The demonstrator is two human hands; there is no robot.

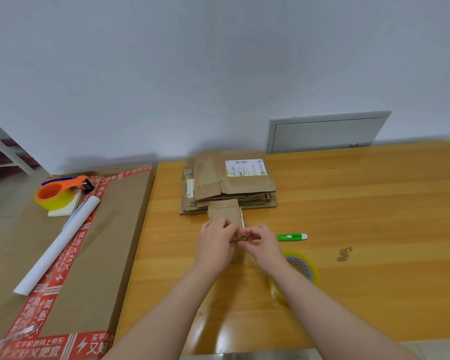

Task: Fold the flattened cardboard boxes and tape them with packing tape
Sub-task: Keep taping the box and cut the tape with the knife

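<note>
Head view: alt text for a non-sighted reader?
Left hand and right hand pinch the near edge of a small cardboard box on a table, before a stack of flattened boxes. Tape roll and green cutter lie nearby.

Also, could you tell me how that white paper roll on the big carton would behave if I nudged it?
The white paper roll is a round tube lying on its side, so a sideways nudge would probably roll it across the large carton. Its near end looks hollow, so it is likely light and might crush under a firm grip.
</note>
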